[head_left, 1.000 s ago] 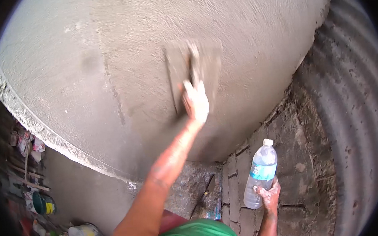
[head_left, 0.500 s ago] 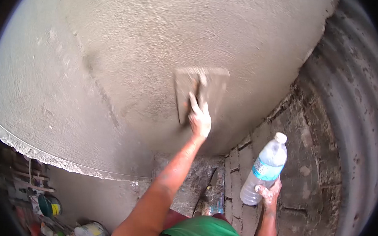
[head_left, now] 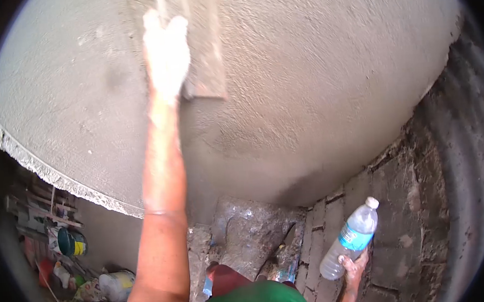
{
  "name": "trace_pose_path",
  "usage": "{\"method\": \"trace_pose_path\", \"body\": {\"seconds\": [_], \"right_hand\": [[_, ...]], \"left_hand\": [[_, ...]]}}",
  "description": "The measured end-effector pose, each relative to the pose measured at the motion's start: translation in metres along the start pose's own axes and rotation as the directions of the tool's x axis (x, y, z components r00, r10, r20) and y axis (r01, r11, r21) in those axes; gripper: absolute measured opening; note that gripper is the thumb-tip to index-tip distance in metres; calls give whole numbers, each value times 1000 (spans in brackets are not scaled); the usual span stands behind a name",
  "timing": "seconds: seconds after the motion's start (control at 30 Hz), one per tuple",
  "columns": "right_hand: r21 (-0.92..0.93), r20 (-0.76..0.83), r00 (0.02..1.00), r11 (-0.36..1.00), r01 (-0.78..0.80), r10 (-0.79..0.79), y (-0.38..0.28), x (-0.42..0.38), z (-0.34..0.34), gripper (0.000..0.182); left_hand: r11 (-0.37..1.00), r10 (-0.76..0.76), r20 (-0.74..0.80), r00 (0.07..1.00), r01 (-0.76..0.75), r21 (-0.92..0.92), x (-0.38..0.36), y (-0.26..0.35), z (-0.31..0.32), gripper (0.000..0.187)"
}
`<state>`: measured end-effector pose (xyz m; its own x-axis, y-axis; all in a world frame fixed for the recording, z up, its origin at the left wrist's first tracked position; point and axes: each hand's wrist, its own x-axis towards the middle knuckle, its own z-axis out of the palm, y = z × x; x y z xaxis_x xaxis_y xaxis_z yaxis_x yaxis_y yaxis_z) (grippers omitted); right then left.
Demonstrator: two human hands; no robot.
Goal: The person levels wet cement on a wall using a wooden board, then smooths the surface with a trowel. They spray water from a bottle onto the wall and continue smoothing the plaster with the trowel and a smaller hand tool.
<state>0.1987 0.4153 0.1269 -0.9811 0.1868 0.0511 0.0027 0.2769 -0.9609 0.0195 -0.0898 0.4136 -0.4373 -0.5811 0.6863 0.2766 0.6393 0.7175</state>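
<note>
My left hand (head_left: 165, 50), coated in pale cement, is stretched up and grips the handle of a flat grey plastering float (head_left: 205, 53). The float lies flat against the wet grey plastered wall (head_left: 304, 81) near the top of the view. My right hand (head_left: 353, 266) is low at the right. It holds a clear plastic water bottle (head_left: 352, 235) with a blue label and white cap by its base, tilted up to the right. The bottle stands in front of bare bricks.
Unplastered brickwork (head_left: 400, 196) runs below and right of the plaster, and corrugated metal sheet (head_left: 474, 137) curves along the far right. A mortar-caked slab (head_left: 247, 233) sits below me. Far down at the left lie a green bucket (head_left: 70, 243), a white container (head_left: 116, 285) and scattered clutter.
My left hand has swept the float up and to the left across the plaster. The bottle in my right hand sits lower and further right in view.
</note>
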Motion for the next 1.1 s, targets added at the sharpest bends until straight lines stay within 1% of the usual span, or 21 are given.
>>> {"method": "trace_pose_path", "body": {"seconds": [0.03, 0.13, 0.2, 0.27, 0.3, 0.37, 0.43, 0.47, 0.53, 0.57, 0.6, 0.63, 0.67, 0.7, 0.73, 0.8, 0.87, 0.93, 1.0, 1.07, 1.1], "right_hand": [[57, 12, 1000, 998, -24, 23, -6, 0, 9, 98], [237, 70, 996, 970, -63, 47, -25, 7, 34, 96], [272, 91, 995, 960, -67, 44, -28, 4, 34, 94], [154, 98, 995, 987, -47, 32, -27, 2, 33, 93], [162, 90, 991, 981, -110, 96, -42, -2, 36, 95], [53, 5, 1000, 999, -11, 11, -21, -13, 29, 98], [44, -13, 999, 999, 31, -30, -8, -22, 19, 98], [60, -3, 999, 997, 47, -47, -9, -27, 13, 97], [82, 4, 998, 995, 56, -57, -11, -30, 7, 95], [146, 23, 999, 989, 26, -30, -10, -30, 3, 96], [206, 39, 999, 979, -6, -2, -7, -31, -3, 97], [12, -18, 999, 999, 37, -37, 3, -32, -8, 93], [-95, -60, 998, 995, 12, -17, 19, -34, -16, 96], [-56, -132, 991, 998, -20, 13, 23, -38, -13, 97], [-24, -199, 979, 998, -51, 45, 15, -36, -8, 99], [16, -19, 999, 999, -43, 43, -6, -12, 4, 101], [-160, 87, 995, 987, -29, 43, -49, 11, 22, 98], [-290, 220, 975, 951, 105, -40, -56, 39, 38, 93], [-383, 417, 907, 897, 222, -47, -81, 71, 54, 89], [-603, 521, 853, 693, 394, -32, -91, 101, 74, 78], [-636, 578, 812, 582, 507, -77, -83, 117, 84, 74]], "left_hand": [[996, 22, -2, 1000, -22, -81, 12, -9, 0, 31], [979, 204, -118, 972, -203, 23, -30, -36, 25, 55], [980, -130, -86, 988, 115, -162, -100, -50, 62, 61], [959, -215, 126, 968, 233, -158, -186, -113, 111, 66], [969, -120, 146, 982, 84, 231, -228, -119, 134, 70], [979, -38, 339, 940, -33, 201, -292, -116, 167, 70], [976, 122, 361, 925, -178, 128, -322, -122, 194, 70], [986, 79, 344, 936, -124, 111, -321, -121, 196, 66], [909, 372, 267, 889, -407, 88, -277, -96, 157, 60], [954, 191, 354, 916, -258, 152, -258, -90, 145, 57], [927, 201, 300, 932, -280, 251, -226, -89, 138, 60], [924, 297, 120, 947, -317, 213, -186, -72, 121, 58], [984, 92, 154, 984, -66, -168, -145, -40, 99, 50], [834, -117, 180, 977, 195, -516, -104, -9, 76, 42], [886, -61, 122, 991, 110, -450, -77, -4, 66, 43], [957, 53, 4, 999, -49, -286, -24, 6, 45, 44], [951, -50, 67, 997, 68, -303, -36, 10, 48, 60], [962, 259, -70, 963, -251, 110, -70, -29, 68, 54], [952, 171, 41, 984, -175, 251, -123, -75, 79, 58], [986, -19, 132, 991, -3, 164, -159, -105, 70, 60], [989, -5, 112, 994, -12, 148, -171, -121, 64, 61]]}}
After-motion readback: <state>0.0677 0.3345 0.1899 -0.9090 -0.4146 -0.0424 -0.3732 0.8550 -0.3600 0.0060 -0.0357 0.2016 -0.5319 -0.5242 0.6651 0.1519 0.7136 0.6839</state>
